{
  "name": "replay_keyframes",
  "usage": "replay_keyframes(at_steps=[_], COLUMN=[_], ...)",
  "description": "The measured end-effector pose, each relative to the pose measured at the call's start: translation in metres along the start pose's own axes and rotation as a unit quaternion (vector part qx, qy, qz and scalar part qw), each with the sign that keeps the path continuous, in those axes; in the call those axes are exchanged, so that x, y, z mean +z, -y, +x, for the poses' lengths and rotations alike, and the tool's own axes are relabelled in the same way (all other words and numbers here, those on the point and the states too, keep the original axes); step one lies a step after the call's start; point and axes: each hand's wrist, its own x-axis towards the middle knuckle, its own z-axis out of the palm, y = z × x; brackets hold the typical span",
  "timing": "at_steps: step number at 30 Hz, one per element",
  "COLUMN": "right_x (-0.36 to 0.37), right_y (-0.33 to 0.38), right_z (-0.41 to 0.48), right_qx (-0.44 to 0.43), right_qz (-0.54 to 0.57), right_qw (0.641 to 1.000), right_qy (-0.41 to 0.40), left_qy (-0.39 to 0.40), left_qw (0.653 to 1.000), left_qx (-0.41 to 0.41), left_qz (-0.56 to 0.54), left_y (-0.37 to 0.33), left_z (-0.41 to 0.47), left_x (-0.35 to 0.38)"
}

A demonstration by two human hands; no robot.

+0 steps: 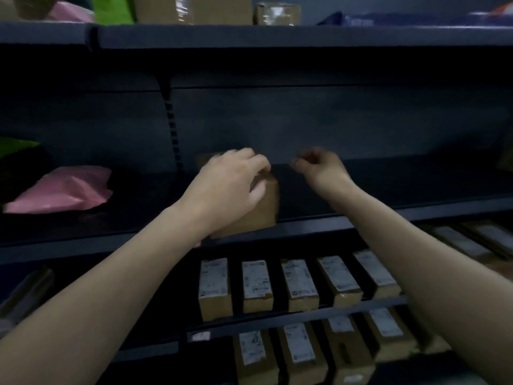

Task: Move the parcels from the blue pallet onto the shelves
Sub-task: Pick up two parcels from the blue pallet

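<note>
Rows of labelled boxes (256,284) stand below the fingers. The left hand (230,184) curls its fingers over the brown parcel (263,212) on the shelf (361,220). Just right of them, the right hand (322,168) hangs loosely curled, holding nothing.

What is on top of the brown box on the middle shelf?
The left hand lies over the brown box, fingers curled round its top edge. It covers the top face, so any label there is hidden.
</note>
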Motion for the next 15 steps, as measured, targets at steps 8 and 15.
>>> replay_keyframes(at_steps=[8,15], right_x=[-0.149,-0.286], right_y=[-0.016,-0.036], right_z=[-0.09,-0.173], right_qx=[-0.016,0.08], right_qz=[-0.521,-0.661], right_qw=[0.852,0.735], right_qy=[-0.057,-0.124], left_qy=[0.001,-0.034], left_qw=[0.977,0.938], left_qx=[0.213,0.343], left_qz=[-0.016,-0.021], left_y=[-0.13,-0.285], left_z=[0.07,0.1], left_x=[0.057,0.082])
